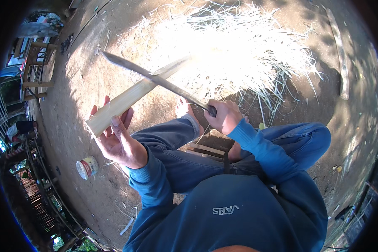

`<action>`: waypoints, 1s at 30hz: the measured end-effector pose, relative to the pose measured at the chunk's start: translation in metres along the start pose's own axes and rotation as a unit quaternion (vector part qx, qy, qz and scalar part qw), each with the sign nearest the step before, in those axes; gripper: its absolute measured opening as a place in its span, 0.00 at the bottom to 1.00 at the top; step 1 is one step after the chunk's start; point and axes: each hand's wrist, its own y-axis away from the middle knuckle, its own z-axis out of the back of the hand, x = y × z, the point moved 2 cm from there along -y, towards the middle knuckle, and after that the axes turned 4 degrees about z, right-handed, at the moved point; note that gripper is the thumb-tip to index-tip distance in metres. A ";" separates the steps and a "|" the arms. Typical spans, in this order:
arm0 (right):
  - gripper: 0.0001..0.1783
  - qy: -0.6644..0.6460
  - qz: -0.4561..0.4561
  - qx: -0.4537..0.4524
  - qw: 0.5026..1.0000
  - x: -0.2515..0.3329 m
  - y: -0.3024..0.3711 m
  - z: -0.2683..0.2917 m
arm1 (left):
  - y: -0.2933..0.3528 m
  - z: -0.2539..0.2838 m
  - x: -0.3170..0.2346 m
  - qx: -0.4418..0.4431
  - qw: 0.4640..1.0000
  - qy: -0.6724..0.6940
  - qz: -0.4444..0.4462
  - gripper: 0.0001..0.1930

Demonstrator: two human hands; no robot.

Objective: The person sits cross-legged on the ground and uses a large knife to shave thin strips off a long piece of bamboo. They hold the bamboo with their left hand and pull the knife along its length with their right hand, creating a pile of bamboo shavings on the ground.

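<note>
My left hand (118,140) grips the near end of a long, pale split piece of bamboo (128,97), thumb on top and fingers beneath. The bamboo slants away to the upper right, and its far end fades into bright glare. In my right hand (226,116) is the dark handle of a machete (174,88). Its long blade points to the upper left and crosses over the bamboo around the middle. Whether the edge touches the bamboo or passes just above it, I cannot tell.
A heap of thin pale strips (277,67) lies on the dirt ahead, partly washed out by sunlight. A small tub (87,167) sits left of my knee. A long pole (339,54) rests at the right. Wooden framework (38,84) stands far left. My legs are bent in front of me.
</note>
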 end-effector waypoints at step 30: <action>0.15 0.066 -0.081 0.092 0.990 -0.022 -0.004 -0.002 | -0.002 0.003 0.007 -0.018 1.000 -0.003 0.005 0.25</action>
